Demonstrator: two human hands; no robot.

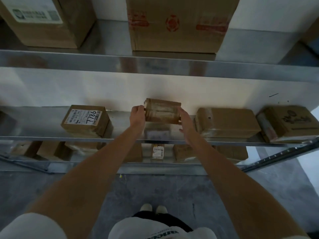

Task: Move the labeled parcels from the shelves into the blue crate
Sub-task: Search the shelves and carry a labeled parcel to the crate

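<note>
A small taped brown parcel [162, 110] is held tilted above the middle shelf [51, 138], between both hands. My left hand [137, 115] grips its left end with curled fingers. My right hand [186, 121] presses flat against its right side. No label shows on the face turned to me. To the left on the same shelf lies a parcel with a white label marked 7786 [85, 120]. Two more brown parcels [227, 122] [290, 123] lie to the right. The blue crate is not in view.
The top shelf [155, 66] carries two large cartons [46, 19] [177, 23]. The lower shelf [155, 165] holds several small parcels, one with a white label [158, 150]. A white wall backs the shelves. Grey floor and my feet [153, 208] lie below.
</note>
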